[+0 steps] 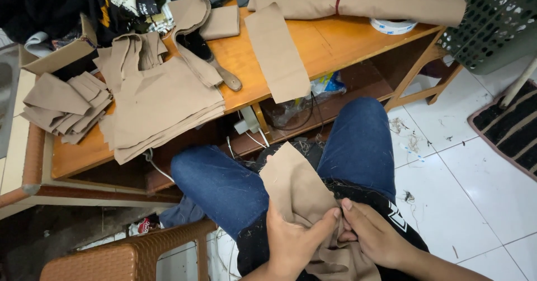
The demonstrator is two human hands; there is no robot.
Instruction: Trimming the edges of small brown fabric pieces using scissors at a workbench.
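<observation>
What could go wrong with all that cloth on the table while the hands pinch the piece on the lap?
The big stack hangs over the table edge, so a bump might tip it onto the floor. The strip also droops past the edge and could slide off. The left hand and right hand grip only one end of the lap piece, so its loose end may pick up the threads on the jeans.

One head cam only, worn by the person, looking steeply down & slightly fwd: lap and both hands close at bottom edge, wooden table [313, 46] farther off up top, tiled floor [470, 163] at right
</observation>
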